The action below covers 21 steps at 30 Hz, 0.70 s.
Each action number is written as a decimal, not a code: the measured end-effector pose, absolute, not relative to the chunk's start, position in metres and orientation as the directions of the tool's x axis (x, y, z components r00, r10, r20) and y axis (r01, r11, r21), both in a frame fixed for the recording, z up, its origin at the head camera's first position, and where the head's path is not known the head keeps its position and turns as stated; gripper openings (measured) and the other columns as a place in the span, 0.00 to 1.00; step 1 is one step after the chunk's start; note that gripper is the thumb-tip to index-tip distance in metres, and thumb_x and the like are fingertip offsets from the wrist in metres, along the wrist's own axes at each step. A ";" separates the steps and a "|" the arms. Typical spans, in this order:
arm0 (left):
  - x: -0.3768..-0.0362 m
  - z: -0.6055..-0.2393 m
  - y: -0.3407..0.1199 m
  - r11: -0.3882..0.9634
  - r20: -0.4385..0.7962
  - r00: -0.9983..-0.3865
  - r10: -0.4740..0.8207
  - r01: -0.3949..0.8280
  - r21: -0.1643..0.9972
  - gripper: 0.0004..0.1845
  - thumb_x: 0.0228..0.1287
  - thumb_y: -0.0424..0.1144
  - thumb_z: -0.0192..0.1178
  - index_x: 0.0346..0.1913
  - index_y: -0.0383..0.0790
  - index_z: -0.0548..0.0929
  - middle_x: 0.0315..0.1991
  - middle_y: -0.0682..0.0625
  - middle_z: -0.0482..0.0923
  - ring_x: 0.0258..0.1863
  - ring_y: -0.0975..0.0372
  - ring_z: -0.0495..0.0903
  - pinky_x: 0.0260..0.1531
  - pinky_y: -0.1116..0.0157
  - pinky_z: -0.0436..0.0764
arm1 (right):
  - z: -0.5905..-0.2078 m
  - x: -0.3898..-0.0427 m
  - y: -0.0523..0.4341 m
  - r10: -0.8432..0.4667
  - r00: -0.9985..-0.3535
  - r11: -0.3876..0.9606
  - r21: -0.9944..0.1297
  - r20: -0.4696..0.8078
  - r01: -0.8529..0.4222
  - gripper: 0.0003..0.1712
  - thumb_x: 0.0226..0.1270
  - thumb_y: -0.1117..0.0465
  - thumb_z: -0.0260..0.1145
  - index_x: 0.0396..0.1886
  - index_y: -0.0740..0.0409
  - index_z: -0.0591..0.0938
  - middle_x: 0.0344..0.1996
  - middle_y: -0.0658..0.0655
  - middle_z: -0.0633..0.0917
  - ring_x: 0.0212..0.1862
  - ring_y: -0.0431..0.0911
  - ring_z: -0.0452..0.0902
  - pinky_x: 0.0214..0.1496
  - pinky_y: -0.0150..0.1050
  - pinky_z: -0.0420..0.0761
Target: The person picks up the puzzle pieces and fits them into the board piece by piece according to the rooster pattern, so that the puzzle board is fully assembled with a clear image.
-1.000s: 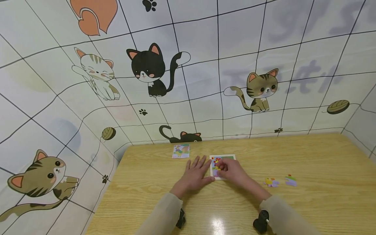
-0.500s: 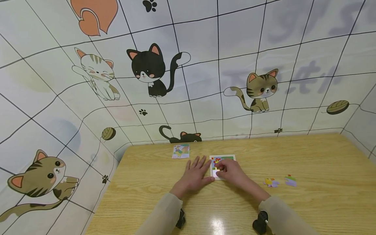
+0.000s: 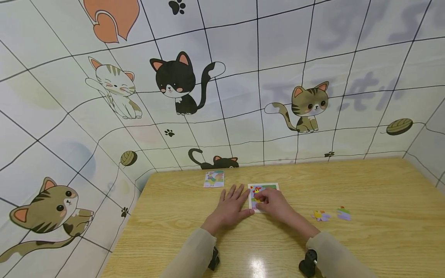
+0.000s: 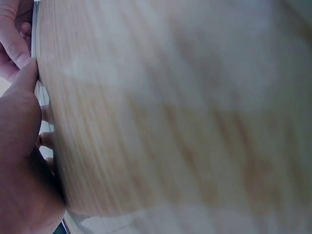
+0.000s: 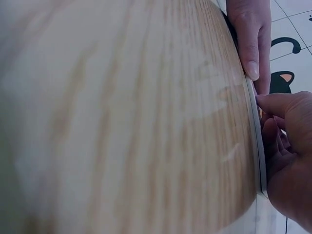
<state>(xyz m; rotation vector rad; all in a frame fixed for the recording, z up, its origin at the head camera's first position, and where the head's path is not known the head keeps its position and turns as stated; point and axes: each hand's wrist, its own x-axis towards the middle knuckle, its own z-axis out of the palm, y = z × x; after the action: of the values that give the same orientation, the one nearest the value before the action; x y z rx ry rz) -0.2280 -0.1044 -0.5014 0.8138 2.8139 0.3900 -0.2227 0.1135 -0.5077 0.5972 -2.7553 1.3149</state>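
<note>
A small jigsaw puzzle board (image 3: 263,183) with a white border and a colourful bird picture lies on the table. My left hand (image 3: 229,206) rests flat beside it, fingers spread, with the thumb touching its lower left corner. Over the board's right part, my right hand (image 3: 277,204) has curled fingers and pinches a purple puzzle piece (image 3: 256,205) at the lower left of the picture. That hand hides much of the board. In the right wrist view, the right thumb (image 5: 278,102) is at the board's edge, close to the left hand (image 5: 249,44).
Loose puzzle pieces lie to the right in two groups, one yellow and purple (image 3: 320,216), the other green and purple (image 3: 343,213). A square picture card (image 3: 214,179) lies at the back left. Behind the wooden table (image 3: 382,185) stands a cat-print wall (image 3: 240,96).
The right fingers have shifted slightly at the board's lower left. A bright white patch there half a second ago now shows purple. My left hand has stayed in place.
</note>
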 end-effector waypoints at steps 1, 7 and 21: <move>-0.228 -0.501 -0.104 0.814 -0.104 -0.832 0.545 0.496 0.302 0.40 0.77 0.65 0.45 0.83 0.51 0.53 0.83 0.47 0.44 0.82 0.48 0.41 0.74 0.38 0.42 | -0.508 -0.223 0.114 -0.329 -0.925 0.573 -0.738 0.192 -0.357 0.12 0.60 0.68 0.75 0.44 0.67 0.89 0.32 0.51 0.80 0.33 0.41 0.72 0.35 0.34 0.74; -0.227 -0.501 -0.104 0.815 -0.105 -0.833 0.543 0.494 0.303 0.40 0.77 0.65 0.46 0.83 0.51 0.53 0.83 0.47 0.44 0.82 0.48 0.41 0.74 0.39 0.42 | -0.509 -0.224 0.113 -0.363 -0.906 0.588 -0.701 0.217 -0.403 0.09 0.62 0.68 0.74 0.41 0.66 0.90 0.31 0.48 0.79 0.33 0.41 0.70 0.35 0.35 0.74; -0.228 -0.502 -0.103 0.819 -0.110 -0.834 0.541 0.492 0.296 0.40 0.77 0.66 0.45 0.83 0.51 0.53 0.83 0.47 0.43 0.82 0.48 0.41 0.74 0.39 0.42 | -0.511 -0.225 0.114 -0.364 -0.911 0.597 -0.701 0.196 -0.389 0.10 0.61 0.67 0.76 0.42 0.66 0.90 0.30 0.48 0.79 0.33 0.40 0.71 0.35 0.34 0.74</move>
<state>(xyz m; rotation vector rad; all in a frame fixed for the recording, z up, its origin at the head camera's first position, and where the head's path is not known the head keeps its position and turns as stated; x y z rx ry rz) -0.2275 -0.1034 -0.5023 0.8069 2.8128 0.3819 -0.2250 0.1144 -0.5111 0.6549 -2.7785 1.2322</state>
